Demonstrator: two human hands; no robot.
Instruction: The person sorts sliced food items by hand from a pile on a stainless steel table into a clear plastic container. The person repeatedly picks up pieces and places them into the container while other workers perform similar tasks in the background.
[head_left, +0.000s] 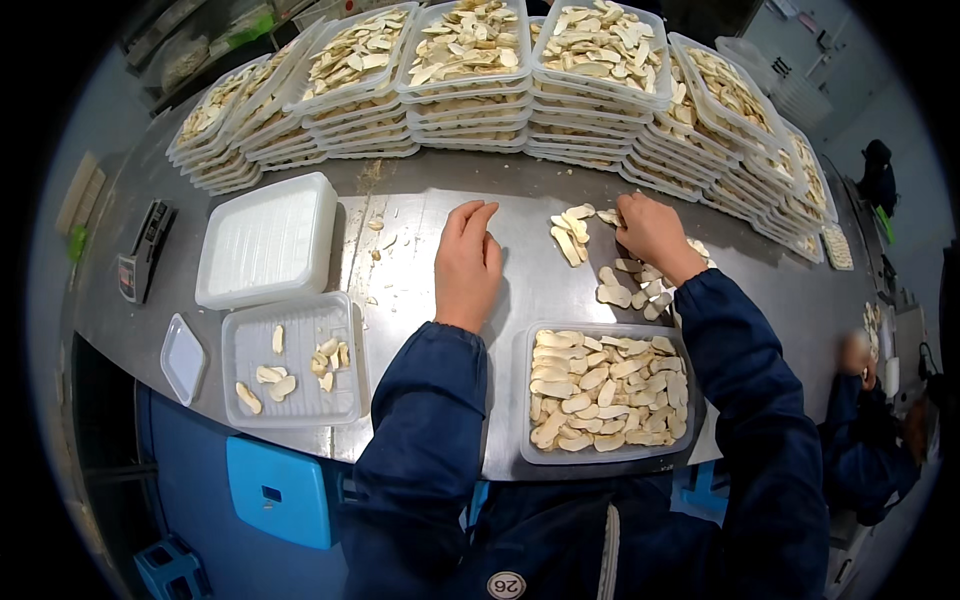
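Observation:
My right hand (654, 229) is curled over the steel table, its fingertips pinching a pale mushroom slice (609, 217). Just left of it lies a small pile of mushroom slices (571, 234). More loose slices (615, 288) are scattered beneath my right wrist, which partly covers them. My left hand (471, 259) hovers over bare steel, with nothing visible in it and the thumb apart from the fingers. Nearer my body, a clear plastic tray (529, 454) is filled with closely laid rows of mushroom slices (600, 390).
Stacked trays of slices (465, 90) line the table's far side. On the left stand upturned empty trays (266, 236), a tray with a few pieces (289, 390), a small white lid or dish (182, 360) and a scale (146, 251). Another person (862, 442) sits at right.

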